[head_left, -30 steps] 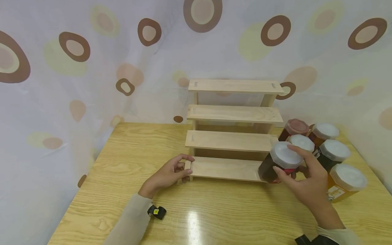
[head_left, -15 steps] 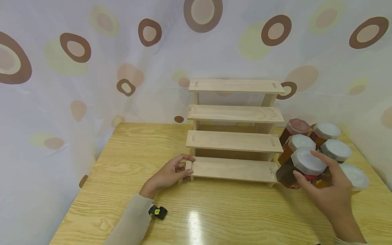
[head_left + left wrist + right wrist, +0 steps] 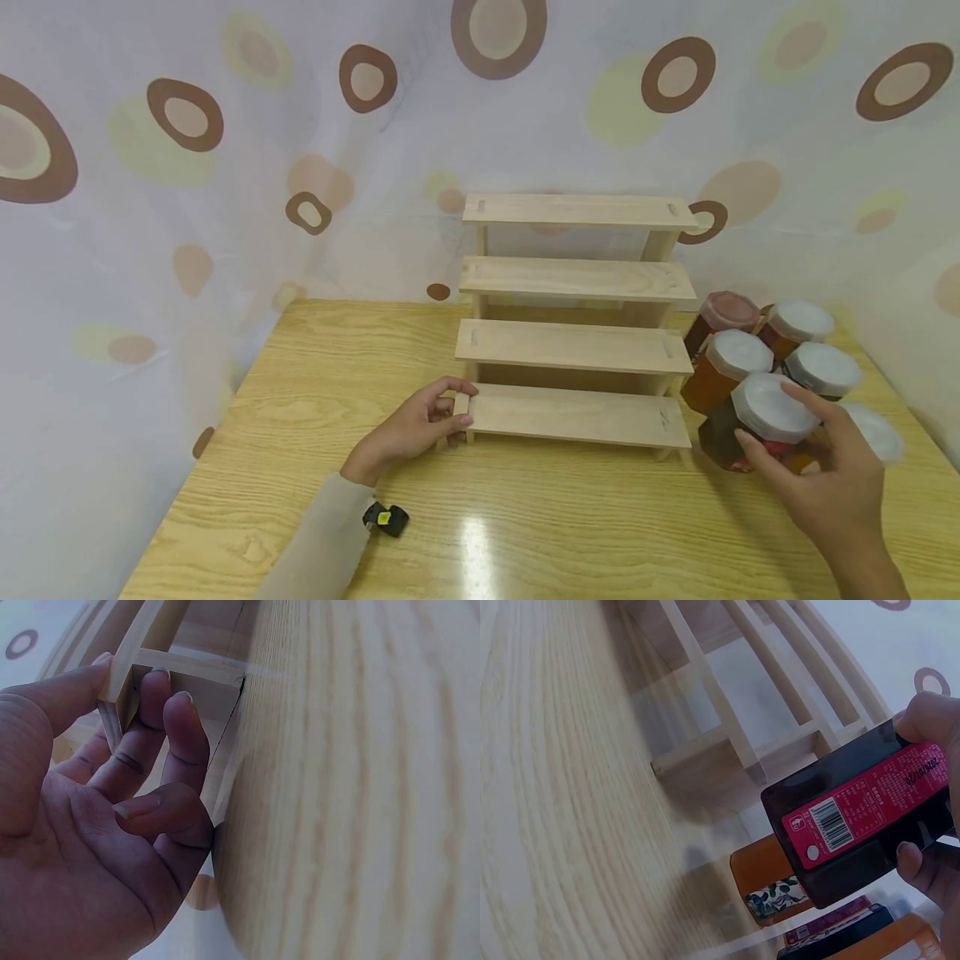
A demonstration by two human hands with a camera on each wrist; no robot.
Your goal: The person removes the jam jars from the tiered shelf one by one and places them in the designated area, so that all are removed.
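My left hand (image 3: 405,429) grips the left end of the bottom step of a four-tier wooden display shelf (image 3: 570,412). In the left wrist view, the thumb lies on the board's outer side and fingertips curl behind it. My right hand (image 3: 840,487) holds a dark jar (image 3: 723,433) with a white octagonal lid, thumb on one side and fingers on the other. The jar is to the right of the bottom step, apart from it. In the right wrist view, the jar's red label (image 3: 855,810) with a barcode faces the camera, and the jar hangs above the table.
Several lidded jars cluster right of the shelf: an amber one (image 3: 708,383), one with a reddish lid (image 3: 731,310), and others with white lids (image 3: 825,368). The wood-grain table (image 3: 337,358) meets a patterned cloth backdrop (image 3: 405,167) behind and at the sides.
My right hand has carried the dark jar rightward, away from the right end of the bottom step to beside the other jars. The left hand keeps its grip on the shelf.
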